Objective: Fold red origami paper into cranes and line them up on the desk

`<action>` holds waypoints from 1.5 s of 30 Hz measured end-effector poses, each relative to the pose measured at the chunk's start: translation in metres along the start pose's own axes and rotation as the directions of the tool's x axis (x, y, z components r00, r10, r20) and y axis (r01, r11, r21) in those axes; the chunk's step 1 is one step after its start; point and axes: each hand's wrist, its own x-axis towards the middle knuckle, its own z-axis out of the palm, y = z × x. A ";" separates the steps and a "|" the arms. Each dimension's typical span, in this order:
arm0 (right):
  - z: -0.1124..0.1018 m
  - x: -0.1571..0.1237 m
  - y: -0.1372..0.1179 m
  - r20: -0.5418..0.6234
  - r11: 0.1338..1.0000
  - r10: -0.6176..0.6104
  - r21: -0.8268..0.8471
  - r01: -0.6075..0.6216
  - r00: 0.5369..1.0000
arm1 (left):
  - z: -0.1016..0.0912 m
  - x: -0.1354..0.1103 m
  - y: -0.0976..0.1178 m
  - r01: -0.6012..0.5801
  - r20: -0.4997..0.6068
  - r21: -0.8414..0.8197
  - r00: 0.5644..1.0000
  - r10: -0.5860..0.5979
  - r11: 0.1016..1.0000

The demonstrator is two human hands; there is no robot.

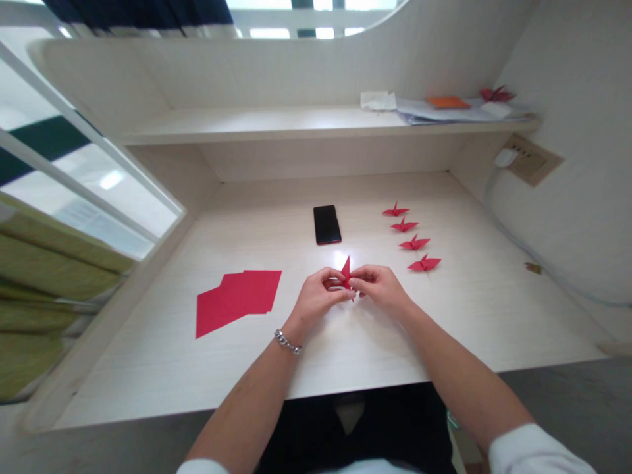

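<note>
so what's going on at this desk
A person's left hand and right hand both hold a small folded red paper piece by their fingers. Four folded red birds sit in a row to the right. Flat red sheets lie overlapping to the left, and a dark phone lies beyond the hands.

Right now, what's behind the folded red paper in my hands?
Beyond the folded red paper, slightly left, a black phone lies on the desk. Your left hand and right hand cover parts of the paper and desk, so those can't be seen.
</note>
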 end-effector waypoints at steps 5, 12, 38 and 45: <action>0.001 0.000 -0.001 0.008 0.999 0.027 0.016 -0.028 1.000 | 0.000 -0.002 0.002 0.041 0.045 -0.059 0.998 -0.038 0.997; 0.001 0.000 -0.002 0.024 1.000 0.030 0.006 -0.031 0.999 | 0.000 -0.003 0.004 0.070 0.081 -0.143 0.995 -0.059 0.987; -0.001 -0.001 -0.002 0.039 0.999 0.029 -0.028 -0.028 0.999 | 0.000 -0.003 0.009 0.136 0.090 -0.224 0.989 -0.118 0.965; -0.002 -0.001 -0.001 0.019 0.999 0.005 -0.035 -0.004 1.000 | 0.001 -0.004 0.011 0.131 0.097 -0.217 0.989 -0.112 0.967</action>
